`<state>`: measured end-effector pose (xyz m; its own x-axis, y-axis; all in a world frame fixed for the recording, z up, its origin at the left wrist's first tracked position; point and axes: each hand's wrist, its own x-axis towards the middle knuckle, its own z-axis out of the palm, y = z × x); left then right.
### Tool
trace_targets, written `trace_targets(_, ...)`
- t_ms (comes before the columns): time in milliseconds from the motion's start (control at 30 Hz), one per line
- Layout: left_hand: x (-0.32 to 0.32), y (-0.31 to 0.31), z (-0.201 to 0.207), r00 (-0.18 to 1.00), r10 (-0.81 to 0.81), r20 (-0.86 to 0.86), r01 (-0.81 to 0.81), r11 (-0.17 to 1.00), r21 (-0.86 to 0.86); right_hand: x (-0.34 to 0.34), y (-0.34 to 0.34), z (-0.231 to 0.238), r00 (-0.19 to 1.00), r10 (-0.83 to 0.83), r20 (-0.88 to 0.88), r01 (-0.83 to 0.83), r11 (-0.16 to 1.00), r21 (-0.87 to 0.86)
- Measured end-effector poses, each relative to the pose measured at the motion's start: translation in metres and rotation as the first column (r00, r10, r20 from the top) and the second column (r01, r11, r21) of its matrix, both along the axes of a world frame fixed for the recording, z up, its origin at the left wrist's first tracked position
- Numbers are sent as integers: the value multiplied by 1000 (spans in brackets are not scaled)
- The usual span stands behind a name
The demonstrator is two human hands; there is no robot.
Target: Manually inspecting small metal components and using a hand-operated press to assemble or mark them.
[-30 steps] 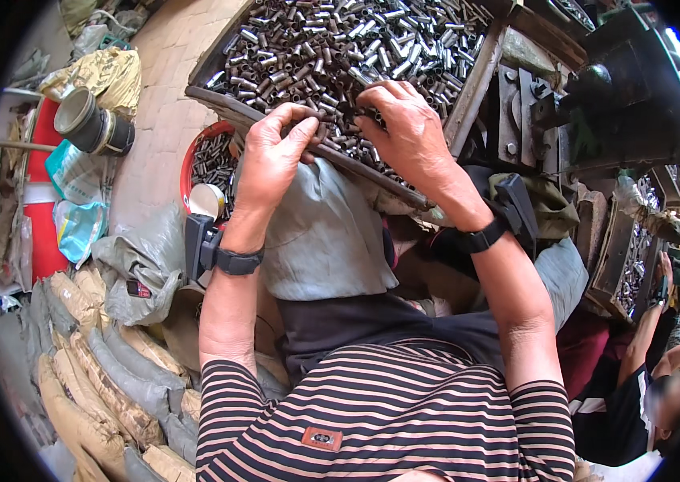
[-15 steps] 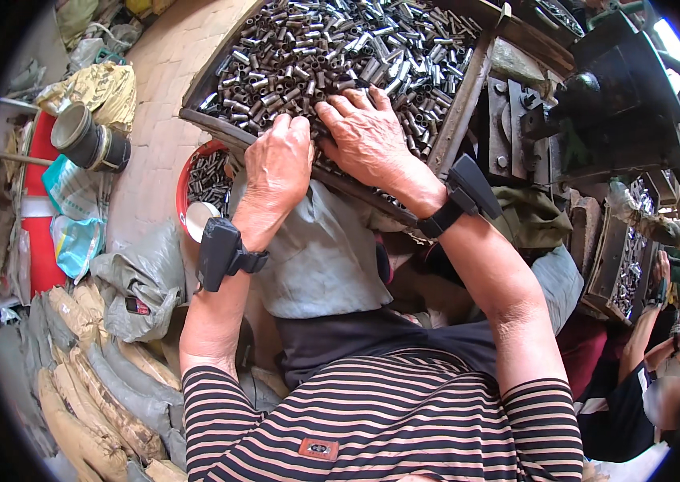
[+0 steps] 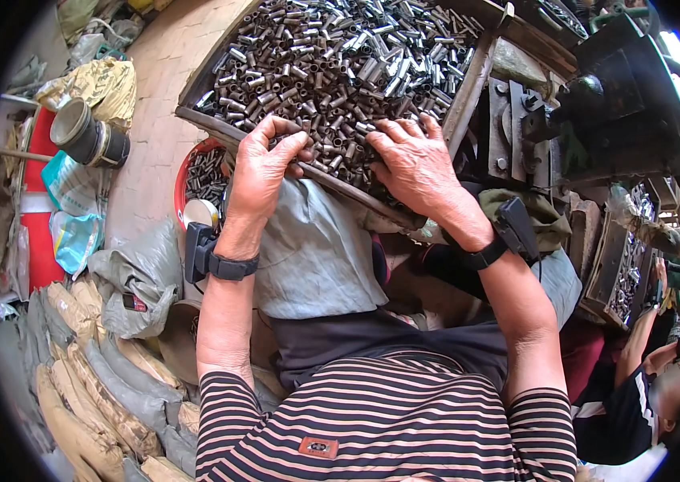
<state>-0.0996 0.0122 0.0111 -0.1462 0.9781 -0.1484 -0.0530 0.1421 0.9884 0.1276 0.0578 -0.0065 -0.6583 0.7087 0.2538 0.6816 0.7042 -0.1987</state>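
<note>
Head view: metal tubes point(image 3: 308, 88) heaped in a tray point(image 3: 472, 87).
At its near rim, the left hand point(image 3: 261, 170) has a narrow grip, contents unclear; inside, the right hand point(image 3: 420, 170) has a loosely wide one. Careless raking could spill tubes over that rim.

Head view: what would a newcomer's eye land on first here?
Most likely the great heap of small metal tubes, dull brown to shiny silver, filling the tray at the top centre. Next come the two bare hands at its near edge, the left hand and the right hand. A red bucket of similar pieces stands out left of the tray.
</note>
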Motion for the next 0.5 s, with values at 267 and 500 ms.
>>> trace_targets(267, 17, -5, 0, 956, 0, 295, 6, 1000, -18, 21, -1, 4, 992, -49, -120, 50, 999, 10)
trace_targets(500, 26, -1, -10, 937, -51, 346, 71, 997, -43, 25, -9, 8, 971, 63, -229, -71, 997, -25)
